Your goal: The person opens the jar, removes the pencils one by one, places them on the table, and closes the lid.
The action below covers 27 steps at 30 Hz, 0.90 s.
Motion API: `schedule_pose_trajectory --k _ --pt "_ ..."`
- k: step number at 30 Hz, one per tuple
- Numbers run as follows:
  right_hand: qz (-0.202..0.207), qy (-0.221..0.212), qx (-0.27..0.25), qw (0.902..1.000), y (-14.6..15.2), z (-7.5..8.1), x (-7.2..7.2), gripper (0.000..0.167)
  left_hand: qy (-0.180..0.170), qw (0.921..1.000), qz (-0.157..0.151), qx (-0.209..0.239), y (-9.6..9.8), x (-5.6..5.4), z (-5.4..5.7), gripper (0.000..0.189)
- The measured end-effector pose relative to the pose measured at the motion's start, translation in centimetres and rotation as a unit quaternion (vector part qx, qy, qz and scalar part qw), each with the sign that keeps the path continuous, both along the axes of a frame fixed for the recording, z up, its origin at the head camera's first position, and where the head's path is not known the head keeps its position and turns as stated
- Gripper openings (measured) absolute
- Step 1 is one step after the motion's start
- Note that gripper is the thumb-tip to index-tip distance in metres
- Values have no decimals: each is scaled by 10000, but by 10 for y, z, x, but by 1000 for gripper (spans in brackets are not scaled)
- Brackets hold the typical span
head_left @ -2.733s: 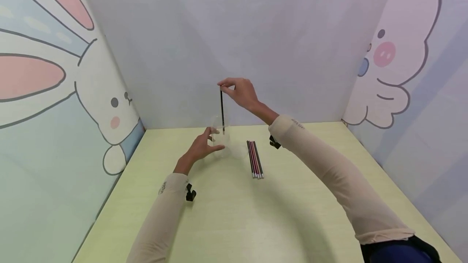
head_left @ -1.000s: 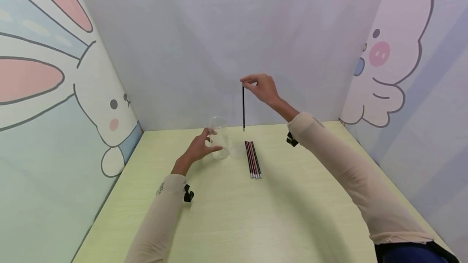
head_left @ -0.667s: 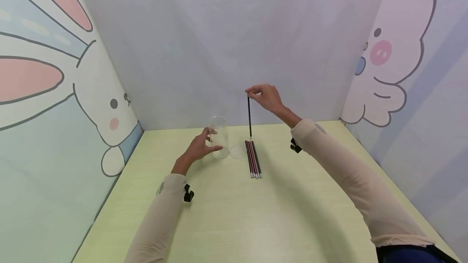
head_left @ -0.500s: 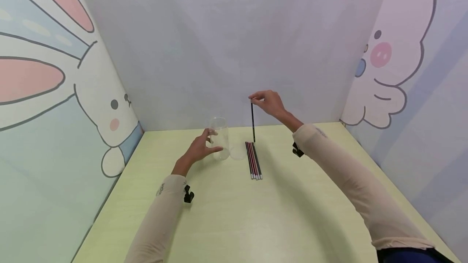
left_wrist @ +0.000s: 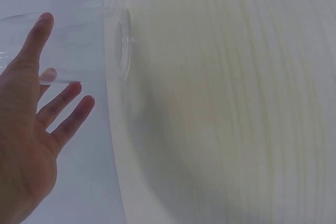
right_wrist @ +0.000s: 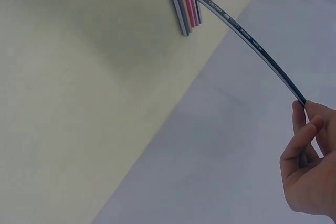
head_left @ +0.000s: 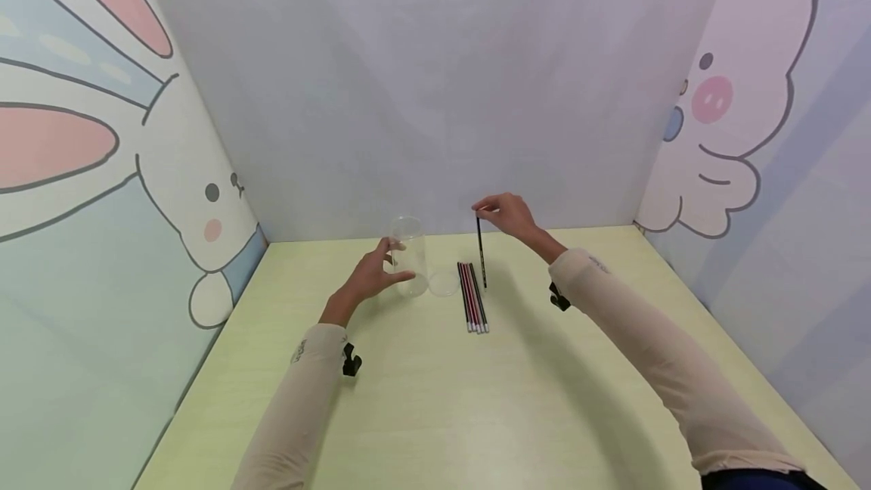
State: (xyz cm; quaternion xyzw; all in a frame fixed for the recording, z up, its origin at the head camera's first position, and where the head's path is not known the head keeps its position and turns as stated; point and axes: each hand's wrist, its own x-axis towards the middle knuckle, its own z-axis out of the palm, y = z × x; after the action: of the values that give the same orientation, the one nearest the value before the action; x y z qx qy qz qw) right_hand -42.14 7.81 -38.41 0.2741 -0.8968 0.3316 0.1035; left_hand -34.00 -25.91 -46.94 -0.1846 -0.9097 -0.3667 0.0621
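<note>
My right hand (head_left: 506,215) pinches a black pencil (head_left: 481,252) by its upper end between thumb and forefinger. The pencil hangs almost upright, its silvery end down, just right of a row of pencils (head_left: 470,297). In the right wrist view, the pencil (right_wrist: 247,43) shows pale lettering along its side. The row, several black and red pencils with silvery ends toward me, lies side by side on the table. My left hand (head_left: 367,272) holds a clear cylindrical jar (head_left: 411,259) from the left; in the left wrist view its thumb and forefinger span the jar (left_wrist: 79,45).
A clear round lid (head_left: 444,283) lies flat between the jar and the pencil row. The pale wooden table (head_left: 435,399) meets a grey back wall (head_left: 435,97) just behind the jar. Cartoon-printed panels flank the table on both sides.
The right hand has carried the black pencil from the jar's mouth to the right, past the pencil row's far end, and lowered it. The left hand and jar stay almost where they were.
</note>
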Motion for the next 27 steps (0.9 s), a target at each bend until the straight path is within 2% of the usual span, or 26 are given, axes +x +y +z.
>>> schedule_pose_trajectory --k 12,18,27 --pt "-225 -738 171 9969 5 -38 1 25 -103 9999 38 22 0 -1 0 70" --pt "-198 -1087 118 9938 8 -56 -1 28 -75 10000 -2 7 1 1 1 71" --pt "-405 -1306 308 9901 6 -82 -3 27 -124 9999 56 -40 3 2 4 69"
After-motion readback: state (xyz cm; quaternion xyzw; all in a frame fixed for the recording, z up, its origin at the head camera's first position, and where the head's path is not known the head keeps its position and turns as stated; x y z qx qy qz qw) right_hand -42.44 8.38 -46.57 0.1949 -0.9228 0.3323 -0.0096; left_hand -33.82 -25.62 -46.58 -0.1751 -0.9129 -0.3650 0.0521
